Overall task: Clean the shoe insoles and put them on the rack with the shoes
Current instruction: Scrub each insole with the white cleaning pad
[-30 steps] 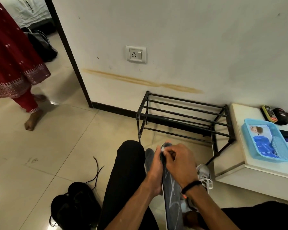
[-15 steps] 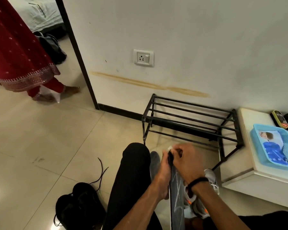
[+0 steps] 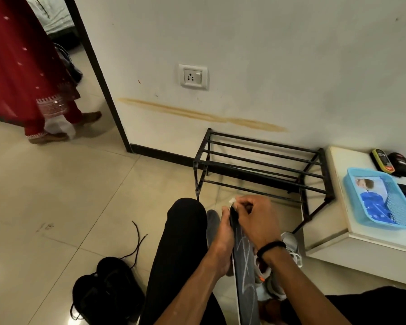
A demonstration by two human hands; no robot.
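Note:
A long dark insole (image 3: 245,273) with pale line markings stands nearly on edge between my knees. My left hand (image 3: 223,240) grips it from the left side. My right hand (image 3: 256,218) pinches a small white wipe (image 3: 232,201) against the insole's top end. A second grey insole (image 3: 212,222) lies on the floor beside my left knee. A grey and white sneaker (image 3: 279,266) with orange accents sits under my right forearm. The black metal shoe rack (image 3: 260,167) stands bare against the wall just beyond my hands.
A pair of black lace-up shoes (image 3: 103,289) lies on the floor at the lower left. A low white table (image 3: 338,231) on the right carries a blue basket (image 3: 352,195). A person in red clothing (image 3: 21,66) walks at the doorway, far left.
My right hand with the wipe stayed at the insole's top end, shifting slightly. The person in red stepped farther toward the doorway. The camera turned a little left.

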